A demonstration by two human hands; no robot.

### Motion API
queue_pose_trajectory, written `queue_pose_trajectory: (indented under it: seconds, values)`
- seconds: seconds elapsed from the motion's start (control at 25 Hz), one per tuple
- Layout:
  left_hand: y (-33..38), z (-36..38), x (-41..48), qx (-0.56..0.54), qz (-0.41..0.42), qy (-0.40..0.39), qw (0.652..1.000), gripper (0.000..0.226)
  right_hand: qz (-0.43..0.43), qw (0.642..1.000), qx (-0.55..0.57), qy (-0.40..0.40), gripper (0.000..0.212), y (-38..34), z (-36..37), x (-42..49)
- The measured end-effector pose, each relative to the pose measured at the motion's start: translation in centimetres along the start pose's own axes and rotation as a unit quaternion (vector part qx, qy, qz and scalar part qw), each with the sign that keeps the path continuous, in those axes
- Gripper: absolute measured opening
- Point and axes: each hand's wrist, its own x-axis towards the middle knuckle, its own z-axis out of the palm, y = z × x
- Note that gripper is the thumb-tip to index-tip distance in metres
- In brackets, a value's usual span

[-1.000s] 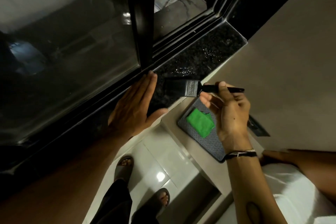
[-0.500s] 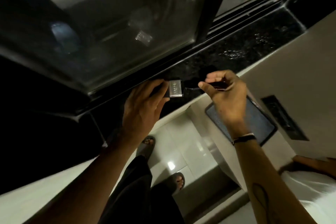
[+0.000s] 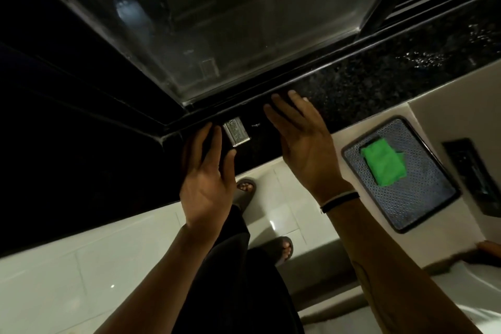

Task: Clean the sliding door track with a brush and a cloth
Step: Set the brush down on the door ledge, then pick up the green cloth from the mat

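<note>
The brush [image 3: 236, 132] lies on the black granite sill [image 3: 379, 81], right below the sliding door track [image 3: 271, 89]. Its silver ferrule shows, but the dark bristles and handle are hard to make out. My left hand [image 3: 208, 173] has its fingers and thumb around the bristle end. My right hand [image 3: 303, 146] is flat and open just right of the brush, fingertips on the sill and off the handle. The folded green cloth [image 3: 382, 164] rests on a dark patterned tray [image 3: 425, 206] to the right.
The glass door panel [image 3: 244, 22] stands above the track, with its dark frame on the left. A dark recessed fitting [image 3: 471, 171] sits in the white ledge beyond the tray. My sandalled feet [image 3: 245, 190] stand on white floor tiles below.
My right hand has let go of the brush handle and opened flat on the sill. The brush has moved left along the sill, and my left hand now grips its bristle end.
</note>
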Motion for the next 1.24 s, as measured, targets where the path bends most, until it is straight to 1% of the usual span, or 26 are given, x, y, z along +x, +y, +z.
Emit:
queue_pose_trajectory:
  seconds: [0.04,0.08,0.16,0.28,0.36,0.44,0.56,0.64,0.76,0.88,1.04,1.16,1.24]
  values:
    - [0.1,0.0,0.0,0.007,0.004,0.004,1.000,0.048,-0.004,1.000,-0.016,0.008,0.051,0.0,0.2,-0.4]
    - [0.2,0.1,0.0,0.021,0.026,0.009,0.999,0.053,0.001,0.999,-0.023,0.029,0.052,0.2,0.4,-1.0]
    - [0.9,0.6,0.2,0.029,0.101,0.005,0.994,0.061,0.037,0.996,-0.006,0.077,0.055,0.7,0.7,-2.8]
    - [3.6,2.7,-0.5,0.004,0.209,-0.052,0.977,0.068,0.105,0.988,0.025,0.111,0.064,2.4,1.3,-6.4]
    - [5.7,5.3,-1.5,0.005,0.277,-0.108,0.955,0.069,0.162,0.982,0.029,0.091,0.069,4.4,1.9,-9.7]
    - [7.7,8.5,-2.4,0.025,0.336,-0.140,0.931,0.068,0.231,0.972,0.007,0.042,0.074,6.7,2.9,-13.1]
    - [10.8,14.3,-3.6,0.009,0.418,-0.189,0.888,0.066,0.327,0.944,-0.040,-0.030,0.080,10.7,4.9,-18.0]
    - [12.0,18.7,-3.8,-0.002,0.448,-0.231,0.864,0.065,0.376,0.923,-0.034,-0.070,0.083,13.2,6.4,-20.3]
    - [13.6,26.6,-3.8,0.020,0.465,-0.286,0.838,0.065,0.433,0.897,-0.031,-0.087,0.084,17.7,9.5,-23.3]
    - [15.1,35.6,-3.4,0.057,0.495,-0.315,0.807,0.067,0.458,0.884,-0.026,-0.091,0.082,23.2,13.6,-24.8]
    - [16.9,46.1,-2.6,0.129,0.538,-0.362,0.750,0.083,0.450,0.885,-0.031,-0.114,0.089,30.0,19.0,-24.5]
    - [17.4,51.1,-1.9,0.142,0.578,-0.360,0.719,0.089,0.433,0.891,-0.031,-0.131,0.100,33.4,22.7,-24.3]
    - [17.3,52.4,-1.5,0.149,0.588,-0.379,0.699,0.087,0.426,0.892,-0.014,-0.150,0.098,34.1,24.3,-24.5]
